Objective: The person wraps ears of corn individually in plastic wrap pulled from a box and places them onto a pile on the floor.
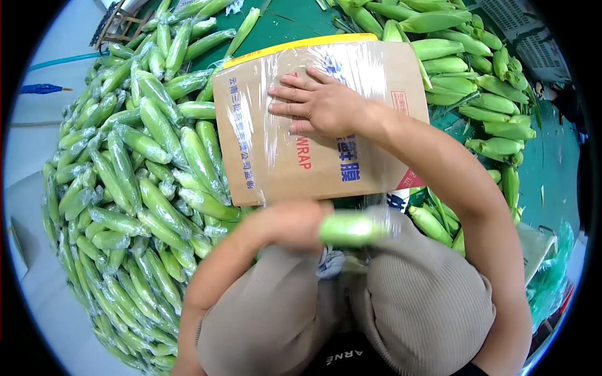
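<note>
My right hand (326, 106) lies flat, fingers spread, on a cardboard cling wrap box (251, 138) printed with blue and red lettering. Clear plastic film is stretched shiny over the box. Below the box's near edge, my left hand (298, 222) is closed around one end of a green ear of corn (352, 228). Both that hand and the corn are smeared by motion, so its fingers are hard to make out. The corn is held sideways above my knees; whether film is around it I cannot tell.
A large heap of film-wrapped corn (138, 188) is piled along the left. Unwrapped ears in husks (495, 94) lie at the right and back on a green surface (533, 182). Grey crates (527, 37) stand at the far right, and green plastic (555, 276) hangs at the lower right.
</note>
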The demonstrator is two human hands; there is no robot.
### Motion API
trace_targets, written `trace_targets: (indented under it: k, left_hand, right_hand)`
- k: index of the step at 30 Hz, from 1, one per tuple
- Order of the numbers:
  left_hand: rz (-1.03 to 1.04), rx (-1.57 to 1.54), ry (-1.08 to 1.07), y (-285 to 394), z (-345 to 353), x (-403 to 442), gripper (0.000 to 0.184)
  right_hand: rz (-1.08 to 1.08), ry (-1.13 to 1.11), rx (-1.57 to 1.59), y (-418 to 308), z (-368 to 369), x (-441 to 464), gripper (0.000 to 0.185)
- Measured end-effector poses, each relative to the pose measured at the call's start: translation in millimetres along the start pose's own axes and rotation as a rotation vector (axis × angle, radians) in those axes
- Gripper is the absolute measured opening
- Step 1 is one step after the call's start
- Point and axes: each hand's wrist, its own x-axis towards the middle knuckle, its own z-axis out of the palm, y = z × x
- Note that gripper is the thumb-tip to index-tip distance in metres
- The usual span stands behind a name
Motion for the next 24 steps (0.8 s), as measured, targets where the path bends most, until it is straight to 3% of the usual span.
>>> trace_targets:
  k: [1,2,3,4,5,6,7,8,9,10,11,13,15,17,18,19,20,21,23,24]
  left_hand:
    - [0.019,-0.062,-0.226,5,14,1,0.045]
    - [0.11,-0.178,-0.147,-6,34,2,0.051]
    - [0.201,-0.286,-0.072,-30,54,3,0.056]
    - [0.29,-0.401,0.004,-47,65,-1,0.063]
    - [0.266,-0.392,-0.039,-51,63,-12,0.079]
    - [0.224,-0.384,0.013,-50,61,-21,0.085]
    - [0.153,-0.358,0.082,-52,55,-36,0.091]
    - [0.138,-0.423,0.157,-54,49,-54,0.093]
    - [0.121,-0.48,0.241,-55,47,-70,0.095]
    - [0.21,-0.336,0.426,-67,55,-78,0.093]
    - [0.144,-0.273,0.546,-57,45,-95,0.077]
    - [0.135,-0.563,0.638,-58,35,-128,0.063]
    - [0.169,-0.764,0.835,-60,35,-159,0.044]
    - [0.223,-0.999,1.086,-71,43,-179,0.035]
    - [0.674,-1.347,1.407,-76,47,-169,0.035]
    - [1.093,-1.677,1.474,-87,51,-162,0.053]
    - [1.19,-1.608,1.689,-64,42,-130,0.056]
    - [1.289,-1.524,1.9,-37,38,-91,0.061]
    - [0.986,-1.476,1.713,-44,53,-53,0.062]
    - [0.866,-1.46,1.654,-43,52,-47,0.063]
  right_hand:
    - [-0.005,0.017,-0.003,-1,2,1,0.06]
    - [-0.02,0.014,-0.088,-12,-7,-2,0.059]
    - [0.279,-0.03,0.718,-35,-31,-12,0.059]
    - [-0.053,0.067,0.5,-64,-49,-45,0.064]
    - [-0.081,-0.014,0.664,-87,-56,-70,0.076]
    - [0.044,-0.355,0.784,-110,-67,-95,0.079]
    - [0.009,-0.522,0.822,-120,-44,-124,0.089]
    - [0.142,-0.516,1.046,-126,-19,-147,0.089]
    - [0.447,-0.9,1.188,-119,-14,-136,0.08]
    - [0.491,-0.509,1.281,-129,12,-153,0.067]
    - [0.747,-0.54,1.595,-132,9,-141,0.056]
    - [0.586,-0.531,1.522,-131,7,-119,0.051]
    - [0.605,-0.706,1.569,-144,-31,-80,0.053]
    - [0.541,-0.541,1.635,-155,-29,-63,0.064]
    - [0.533,-0.461,1.655,-158,-27,-56,0.066]
    - [0.524,-0.373,1.673,-162,-26,-49,0.068]
    - [0.59,-0.402,1.708,-169,-37,-33,0.077]
    - [0.508,-0.253,1.502,-177,-37,-22,0.08]
    - [0.343,0.041,1.068,-183,-32,3,0.088]
    - [0.338,0.044,1.136,-181,-35,14,0.092]
